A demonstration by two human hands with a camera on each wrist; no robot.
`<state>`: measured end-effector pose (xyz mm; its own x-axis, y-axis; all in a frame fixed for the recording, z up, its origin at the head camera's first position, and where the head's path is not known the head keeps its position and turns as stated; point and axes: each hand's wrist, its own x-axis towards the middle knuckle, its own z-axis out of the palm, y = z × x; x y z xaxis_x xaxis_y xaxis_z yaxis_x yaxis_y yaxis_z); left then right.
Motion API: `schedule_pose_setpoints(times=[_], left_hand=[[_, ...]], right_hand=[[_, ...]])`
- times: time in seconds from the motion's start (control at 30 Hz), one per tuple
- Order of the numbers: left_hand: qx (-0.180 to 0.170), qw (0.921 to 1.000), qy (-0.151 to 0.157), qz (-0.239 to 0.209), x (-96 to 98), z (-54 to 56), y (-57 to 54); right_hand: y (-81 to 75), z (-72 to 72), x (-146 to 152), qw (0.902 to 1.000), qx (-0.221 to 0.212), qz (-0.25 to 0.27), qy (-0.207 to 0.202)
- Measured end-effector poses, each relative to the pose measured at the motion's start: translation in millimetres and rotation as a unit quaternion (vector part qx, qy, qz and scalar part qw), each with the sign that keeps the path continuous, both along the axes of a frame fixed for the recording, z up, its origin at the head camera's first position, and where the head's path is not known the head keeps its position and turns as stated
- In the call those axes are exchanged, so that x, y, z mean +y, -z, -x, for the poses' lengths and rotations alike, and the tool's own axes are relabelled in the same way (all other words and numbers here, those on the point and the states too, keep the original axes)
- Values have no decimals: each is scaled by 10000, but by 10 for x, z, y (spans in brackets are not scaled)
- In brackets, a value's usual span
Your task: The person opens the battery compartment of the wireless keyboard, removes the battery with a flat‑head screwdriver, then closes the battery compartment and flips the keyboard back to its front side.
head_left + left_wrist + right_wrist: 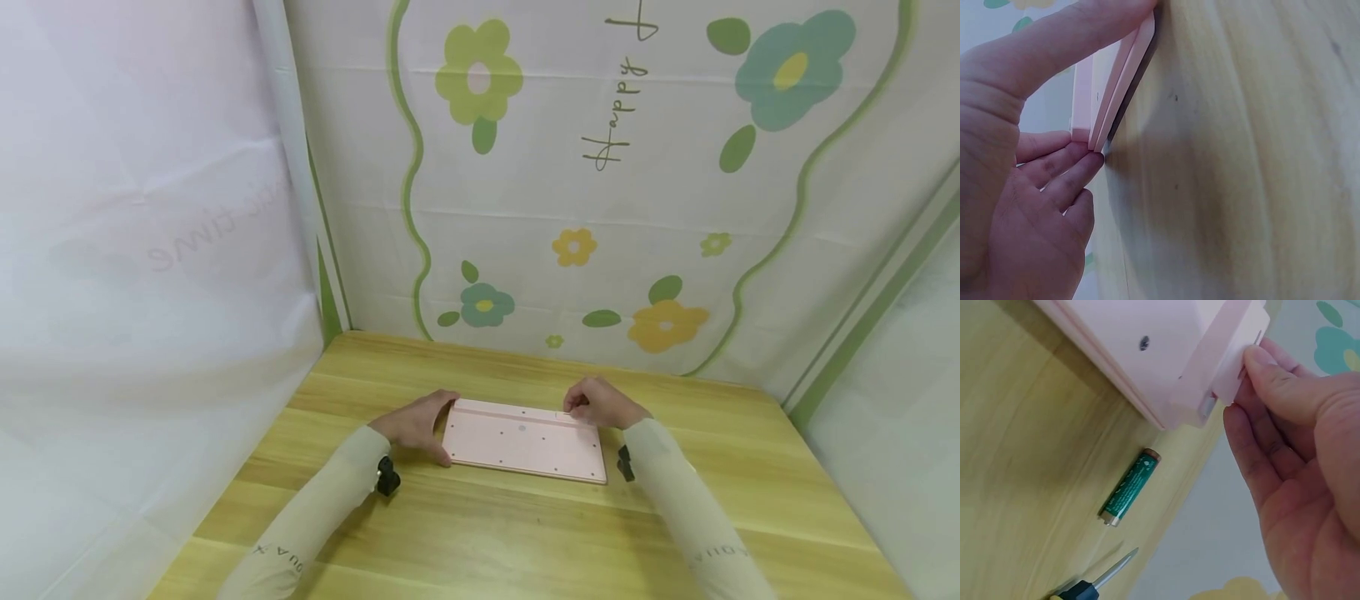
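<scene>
A pale pink keyboard [517, 450] lies underside up on the wooden table, with small screws dotted over its back. My left hand [416, 423] holds its left end, thumb at the near corner and fingers at the far one. At the far right corner, my right hand [600, 404] pinches a pink battery cover [1239, 369] between thumb and fingers. That cover sits askew on the raised strip along the keyboard's far edge, and a small gap shows beside it. On the table to the right of the keyboard, a green battery [1130, 487] lies in the right wrist view.
A screwdriver [1107, 572] with a dark handle lies beyond the battery, partly cut off by the frame. White cloth [525, 192] printed with flowers hangs behind the table [480, 533], and more pale cloth [150, 292] closes the left side.
</scene>
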<state>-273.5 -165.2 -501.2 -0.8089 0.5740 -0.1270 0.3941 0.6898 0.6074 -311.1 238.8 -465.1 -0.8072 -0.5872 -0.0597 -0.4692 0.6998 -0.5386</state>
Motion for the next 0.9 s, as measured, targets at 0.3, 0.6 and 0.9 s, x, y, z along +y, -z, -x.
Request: schedule_pose_setpoints(times=[0.3, 0.6, 0.9], left_hand=[[36, 10000, 45, -32, -9, 16, 16], [37, 9999, 49, -111, 7, 6, -16], [-35, 9999, 10, -107, 11, 7, 21]], right_hand=[[55, -39, 3, 9992, 362, -96, 169], [152, -201, 5, 9896, 1326, -504, -245], [182, -322, 151, 9826, 1621, -690, -591]])
